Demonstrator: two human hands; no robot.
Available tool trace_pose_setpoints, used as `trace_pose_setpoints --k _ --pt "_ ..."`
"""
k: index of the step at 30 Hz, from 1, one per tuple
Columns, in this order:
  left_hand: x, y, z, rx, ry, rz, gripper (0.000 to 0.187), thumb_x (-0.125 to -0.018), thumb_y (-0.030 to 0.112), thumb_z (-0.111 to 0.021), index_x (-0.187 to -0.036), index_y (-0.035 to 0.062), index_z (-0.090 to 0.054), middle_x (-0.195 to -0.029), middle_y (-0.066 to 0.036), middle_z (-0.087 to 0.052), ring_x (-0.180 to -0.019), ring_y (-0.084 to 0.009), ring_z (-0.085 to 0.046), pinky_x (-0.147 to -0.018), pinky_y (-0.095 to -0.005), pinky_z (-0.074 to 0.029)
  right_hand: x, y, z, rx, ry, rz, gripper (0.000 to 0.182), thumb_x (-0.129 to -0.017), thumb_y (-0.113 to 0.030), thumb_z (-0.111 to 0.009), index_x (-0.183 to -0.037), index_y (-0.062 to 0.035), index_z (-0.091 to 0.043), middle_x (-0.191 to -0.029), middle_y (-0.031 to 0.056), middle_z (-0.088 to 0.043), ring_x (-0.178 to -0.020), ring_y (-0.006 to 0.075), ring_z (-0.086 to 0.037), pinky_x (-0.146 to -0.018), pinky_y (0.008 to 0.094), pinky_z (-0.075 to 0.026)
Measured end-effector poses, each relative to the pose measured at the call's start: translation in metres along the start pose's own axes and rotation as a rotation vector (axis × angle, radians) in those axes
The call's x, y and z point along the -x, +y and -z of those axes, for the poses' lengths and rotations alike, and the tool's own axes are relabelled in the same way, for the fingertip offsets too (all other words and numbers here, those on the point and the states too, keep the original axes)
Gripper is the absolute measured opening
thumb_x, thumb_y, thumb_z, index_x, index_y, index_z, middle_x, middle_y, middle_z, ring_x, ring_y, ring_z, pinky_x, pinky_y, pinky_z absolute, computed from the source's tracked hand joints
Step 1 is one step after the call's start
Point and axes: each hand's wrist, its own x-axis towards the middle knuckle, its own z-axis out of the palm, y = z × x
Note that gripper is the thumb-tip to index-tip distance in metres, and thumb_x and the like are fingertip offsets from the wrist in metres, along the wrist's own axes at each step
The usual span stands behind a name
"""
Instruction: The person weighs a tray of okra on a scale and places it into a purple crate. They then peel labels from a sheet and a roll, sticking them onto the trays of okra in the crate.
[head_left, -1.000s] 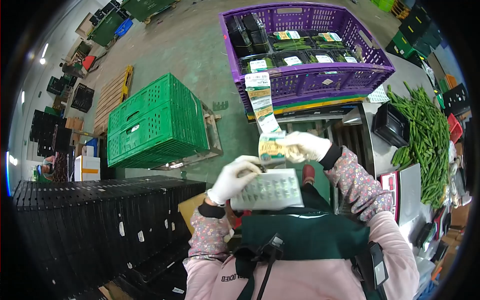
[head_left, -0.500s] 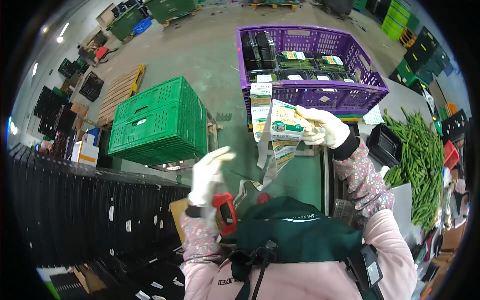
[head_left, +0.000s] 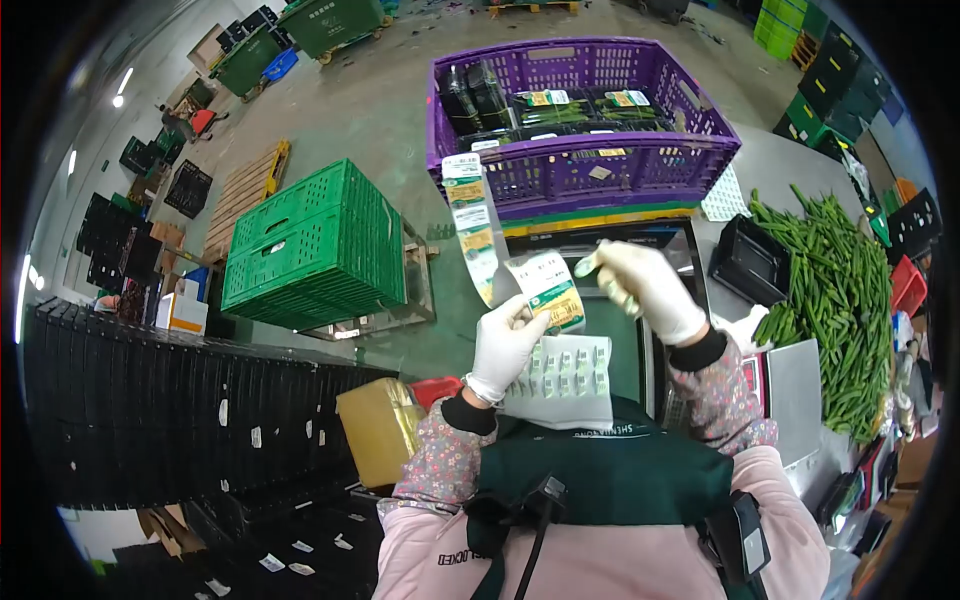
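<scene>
My left hand (head_left: 500, 345), in a white glove, pinches the lower end of a strip of printed labels (head_left: 548, 292) in green, white and yellow. Below it hangs a white sheet of small stickers (head_left: 568, 385), its upper left edge at the same hand. Between the fingertips of my gloved right hand (head_left: 648, 288) is a small green-and-white sticker (head_left: 585, 265), just right of the label strip. Another length of labels (head_left: 466, 205) hangs at the front left corner of a purple crate (head_left: 600, 190). Inside that crate are black trays of packed green vegetables (head_left: 550, 110).
Green pods (head_left: 825, 310) are heaped on the metal table at right, beside an empty black tray (head_left: 750, 260). Stacked green crates (head_left: 310, 245) stand on a pallet at left. Black crates (head_left: 150, 420) line the near left, next to a gold box (head_left: 378, 430).
My left hand has come right onto the label strip, and the sticker sheet is now in view. My right hand has let go of the labels and now pinches a small sticker.
</scene>
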Motion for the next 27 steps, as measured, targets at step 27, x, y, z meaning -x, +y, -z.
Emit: trace_pose_setpoints --k 27 --pt "0.012 0.009 -0.007 -0.062 -0.384 0.210 0.039 -0.086 0.005 -0.073 -0.124 -0.0016 -0.063 -0.099 0.001 -0.069 -0.063 0.0017 -0.052 -0.056 -0.0159 -0.040 0.003 0.038 0.031 0.096 -0.180 -0.163 0.022 -0.092 -0.027 -0.071 -0.083 -0.0078 -0.065 -0.062 -0.0063 -0.052 -0.049 0.0010 -0.041 -0.043 0.0188 -0.029"
